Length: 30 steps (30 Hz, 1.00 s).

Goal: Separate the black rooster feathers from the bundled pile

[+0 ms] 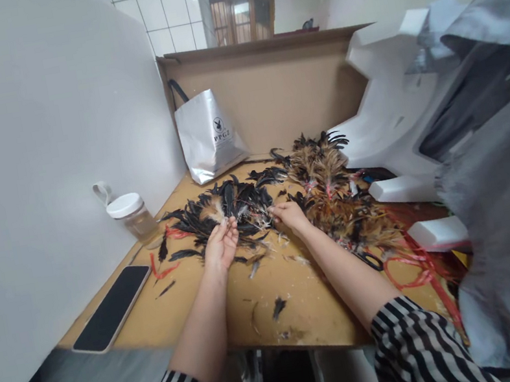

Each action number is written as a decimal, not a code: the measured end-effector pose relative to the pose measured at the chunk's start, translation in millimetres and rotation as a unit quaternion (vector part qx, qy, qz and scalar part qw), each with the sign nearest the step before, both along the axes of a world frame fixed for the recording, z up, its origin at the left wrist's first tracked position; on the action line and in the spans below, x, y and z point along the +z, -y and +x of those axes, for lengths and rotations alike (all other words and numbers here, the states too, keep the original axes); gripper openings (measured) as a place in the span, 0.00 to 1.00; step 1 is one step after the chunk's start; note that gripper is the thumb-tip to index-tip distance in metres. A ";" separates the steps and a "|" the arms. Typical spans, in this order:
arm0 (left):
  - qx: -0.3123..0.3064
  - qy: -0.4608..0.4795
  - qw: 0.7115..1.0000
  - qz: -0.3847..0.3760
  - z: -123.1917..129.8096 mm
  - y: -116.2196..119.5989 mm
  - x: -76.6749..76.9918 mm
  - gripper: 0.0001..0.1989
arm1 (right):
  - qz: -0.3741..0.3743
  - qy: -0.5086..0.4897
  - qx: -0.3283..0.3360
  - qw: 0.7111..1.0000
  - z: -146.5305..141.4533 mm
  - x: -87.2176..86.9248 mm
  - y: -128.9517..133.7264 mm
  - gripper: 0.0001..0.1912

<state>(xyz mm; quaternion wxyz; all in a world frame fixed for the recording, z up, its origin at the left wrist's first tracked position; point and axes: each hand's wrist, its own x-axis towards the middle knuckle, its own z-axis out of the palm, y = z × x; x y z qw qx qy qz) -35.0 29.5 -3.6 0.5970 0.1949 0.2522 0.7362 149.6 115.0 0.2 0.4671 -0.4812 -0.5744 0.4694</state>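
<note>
Black feathers (pixel 186 221) lie in a loose heap at the middle of the wooden table. At the heap's front edge, my left hand (pixel 222 243) is palm up, its thumb and fingertips pinched at the base of a dark feather (pixel 230 200) that stands upright. My right hand (pixel 287 215) is closed in a pinch beside the pale quill ends at the heap's right; what lies between its fingertips is too small to make out. Brown feather bunches (pixel 319 163) with red ties lie beyond and to the right of my right hand.
A phone (pixel 112 308) and a lidded jar (pixel 132 218) stand at the left. A silver bag (pixel 208 136) leans at the back. Scissors handles (pixel 370 261), red ribbon (pixel 412 275) and white foam (pixel 435 233) are at the right. Loose feather bits (pixel 279 307) lie near the front edge.
</note>
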 end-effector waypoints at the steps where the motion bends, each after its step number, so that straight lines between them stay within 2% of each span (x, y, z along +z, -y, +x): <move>1: -0.007 -0.010 1.000 -0.004 1.5 0.7 0.5 0.02 | -0.003 -0.012 0.009 1.000 1.6 1.1 4.5 0.15; 5: -0.037 -0.040 0.998 -0.012 6.6 3.4 2.6 0.03 | -0.016 -0.033 0.046 0.998 7.1 0.5 19.9 0.16; 9: -0.029 -0.047 0.998 -0.016 7.2 4.5 3.6 0.03 | -0.012 -0.031 0.037 0.999 9.3 -1.6 25.6 0.16; 13: -0.033 -0.067 0.997 -0.023 8.1 5.0 4.3 0.03 | -0.023 -0.084 0.034 0.996 6.7 3.7 29.5 0.15; 16: -0.054 -0.108 0.992 -0.042 12.2 6.4 4.4 0.02 | -0.014 -0.102 0.072 0.992 3.0 9.3 35.5 0.15; 19: -0.077 -0.153 0.984 -0.052 18.0 8.5 3.4 0.03 | 0.011 -0.066 0.103 0.992 0.3 13.9 42.5 0.14; 24: -0.127 -0.201 0.970 -0.053 24.6 11.2 0.6 0.06 | 0.044 -0.019 0.113 0.992 -2.1 16.6 48.9 0.14; 30: -0.135 -0.222 0.964 -0.058 25.8 11.9 0.5 0.06 | 0.046 0.013 0.113 0.992 -3.9 16.8 50.6 0.14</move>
